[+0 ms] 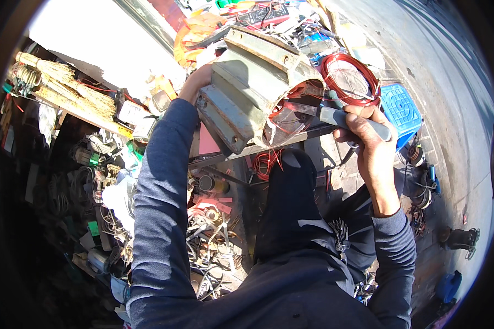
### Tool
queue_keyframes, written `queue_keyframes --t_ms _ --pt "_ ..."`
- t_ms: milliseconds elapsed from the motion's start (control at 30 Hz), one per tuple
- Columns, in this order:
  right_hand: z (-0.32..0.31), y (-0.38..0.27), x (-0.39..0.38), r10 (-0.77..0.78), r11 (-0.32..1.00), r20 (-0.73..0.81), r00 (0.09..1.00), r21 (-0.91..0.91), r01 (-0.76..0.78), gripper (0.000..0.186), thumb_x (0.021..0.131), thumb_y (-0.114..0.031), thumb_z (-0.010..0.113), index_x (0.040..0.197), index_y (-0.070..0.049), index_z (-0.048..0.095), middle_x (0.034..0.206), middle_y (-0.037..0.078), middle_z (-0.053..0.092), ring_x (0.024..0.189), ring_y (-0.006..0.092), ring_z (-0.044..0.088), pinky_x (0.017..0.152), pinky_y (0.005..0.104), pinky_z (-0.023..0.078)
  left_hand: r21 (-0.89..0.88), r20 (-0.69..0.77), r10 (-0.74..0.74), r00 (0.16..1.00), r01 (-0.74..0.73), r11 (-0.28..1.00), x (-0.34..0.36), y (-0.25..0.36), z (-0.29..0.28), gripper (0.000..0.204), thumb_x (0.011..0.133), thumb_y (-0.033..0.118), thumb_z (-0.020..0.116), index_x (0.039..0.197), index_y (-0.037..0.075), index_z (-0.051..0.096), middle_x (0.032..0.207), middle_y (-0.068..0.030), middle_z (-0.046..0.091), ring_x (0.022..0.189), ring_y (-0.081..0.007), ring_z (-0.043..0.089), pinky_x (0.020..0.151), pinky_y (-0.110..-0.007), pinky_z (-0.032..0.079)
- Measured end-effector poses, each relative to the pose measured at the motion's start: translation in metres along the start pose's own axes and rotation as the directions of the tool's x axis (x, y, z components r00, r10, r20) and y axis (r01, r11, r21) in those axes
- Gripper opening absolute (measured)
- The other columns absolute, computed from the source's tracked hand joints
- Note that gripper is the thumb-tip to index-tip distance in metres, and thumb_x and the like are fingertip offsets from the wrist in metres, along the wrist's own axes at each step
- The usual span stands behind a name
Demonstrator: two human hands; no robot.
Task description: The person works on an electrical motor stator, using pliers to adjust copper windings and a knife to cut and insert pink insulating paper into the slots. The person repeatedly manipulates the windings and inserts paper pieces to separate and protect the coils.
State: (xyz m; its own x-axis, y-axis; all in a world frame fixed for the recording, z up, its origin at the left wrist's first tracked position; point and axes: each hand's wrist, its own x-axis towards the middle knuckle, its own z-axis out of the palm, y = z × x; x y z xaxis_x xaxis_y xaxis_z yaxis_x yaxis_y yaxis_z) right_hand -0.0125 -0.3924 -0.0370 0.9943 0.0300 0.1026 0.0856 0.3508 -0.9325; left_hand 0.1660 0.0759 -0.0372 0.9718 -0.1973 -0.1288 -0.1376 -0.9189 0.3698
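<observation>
A grey-green metal motor housing (252, 77) lies tilted on the bench, its round opening facing right. Red wires and pale sheet lining (277, 127) show inside the opening. My left hand (202, 75) grips the housing's far left side, its fingers mostly hidden behind the metal. Closed around a grey-handled tool (335, 117) is my right hand (370, 129). The tool's flat metal blade (302, 108) reaches into the opening among the wires. A second grey handle-like piece (335, 99) shows beside it; I cannot tell whether both belong together. Coiled red wire (374, 82) lies just beyond my right hand.
Tools, an orange cloth (195, 33) and a multimeter (266, 16) crowd the bench's far side. A blue plastic stool (400, 109) stands at right. Straw-coloured bundles (74, 88) lie on the left shelf. Metal scraps (211, 241) cover the ground beside my legs.
</observation>
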Motion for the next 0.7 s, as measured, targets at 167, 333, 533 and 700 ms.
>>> queue_keyframes --t_ms 167,333,533,700 --pt "0.005 -0.004 -0.007 -0.004 0.998 -0.005 1.0 -0.06 0.004 0.017 0.099 -0.005 0.072 0.113 0.006 0.074 0.094 0.012 0.077 0.076 0.0178 0.077 0.074 0.0279 0.061 -0.028 -0.016 0.048 0.999 -0.048 0.998 0.003 -0.013 0.004 0.044 0.097 0.025 0.073 0.136 0.005 0.071 0.132 -0.0168 0.075 0.12 -0.028 0.069 0.106 -0.039 0.052" --pt "0.009 0.002 -0.003 0.022 0.998 -0.016 1.0 -0.05 -0.023 0.017 0.1 -0.007 0.073 0.112 0.004 0.075 0.095 0.011 0.078 0.076 0.0167 0.076 0.074 0.0272 0.061 -0.065 -0.023 0.031 0.999 -0.032 0.997 0.005 -0.02 0.007 0.045 0.098 0.026 0.073 0.138 0.005 0.07 0.131 -0.0159 0.075 0.119 -0.027 0.069 0.104 -0.038 0.053" --pt "0.018 0.026 0.011 0.025 0.999 -0.036 0.999 0.024 -0.024 0.013 0.1 -0.007 0.073 0.108 0.004 0.076 0.094 0.009 0.078 0.076 0.0159 0.076 0.071 0.0266 0.062 -0.209 -0.089 -0.044 0.995 0.025 0.978 -0.012 -0.04 0.009 0.046 0.099 0.026 0.072 0.14 0.005 0.069 0.131 -0.0148 0.075 0.118 -0.0258 0.07 0.103 -0.037 0.053" --pt "0.022 0.043 0.017 -0.031 0.998 -0.029 0.999 0.058 0.033 0.012 0.097 -0.008 0.075 0.104 0.001 0.078 0.089 0.007 0.078 0.073 0.0118 0.075 0.069 0.0247 0.061 -0.395 -0.164 -0.136 0.977 0.061 0.917 -0.023 -0.062 0.012 0.046 0.1 0.026 0.072 0.141 0.005 0.067 0.13 -0.0139 0.075 0.117 -0.0248 0.07 0.102 -0.037 0.054"
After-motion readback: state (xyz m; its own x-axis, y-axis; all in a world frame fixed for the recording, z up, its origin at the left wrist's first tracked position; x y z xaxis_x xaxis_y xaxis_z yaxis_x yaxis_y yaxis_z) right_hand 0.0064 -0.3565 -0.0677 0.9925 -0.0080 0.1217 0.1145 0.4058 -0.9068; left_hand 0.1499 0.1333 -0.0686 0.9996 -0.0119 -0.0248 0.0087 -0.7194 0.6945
